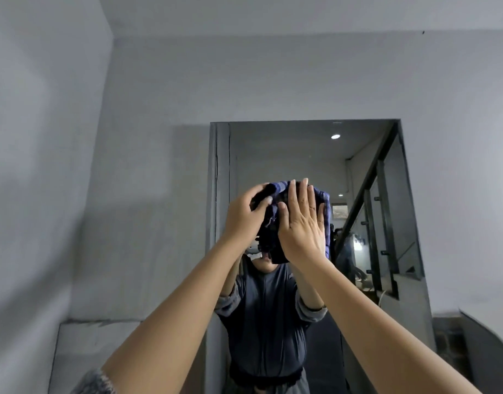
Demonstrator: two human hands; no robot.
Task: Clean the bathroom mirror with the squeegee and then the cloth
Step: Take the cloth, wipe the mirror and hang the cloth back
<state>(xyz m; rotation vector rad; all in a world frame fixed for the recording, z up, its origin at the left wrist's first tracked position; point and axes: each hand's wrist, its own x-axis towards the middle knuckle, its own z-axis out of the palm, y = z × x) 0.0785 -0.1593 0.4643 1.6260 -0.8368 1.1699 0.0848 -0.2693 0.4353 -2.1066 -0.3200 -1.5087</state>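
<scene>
The mirror (307, 155) is a tall rectangular pane set into the grey wall straight ahead. A dark blue checked cloth (268, 231) is bunched up against its glass at mid height. My left hand (244, 217) grips the cloth's left side with curled fingers. My right hand (301, 223) lies flat on the cloth with fingers stretched upward, pressing it to the glass. Both of my arms reach up from below. The squeegee is not in view.
The mirror reflects a person in a dark top, a staircase with a black railing (378, 211) and ceiling lights (335, 136). A grey wall (45, 166) closes in on the left. A curved edge (489, 334) shows at lower right.
</scene>
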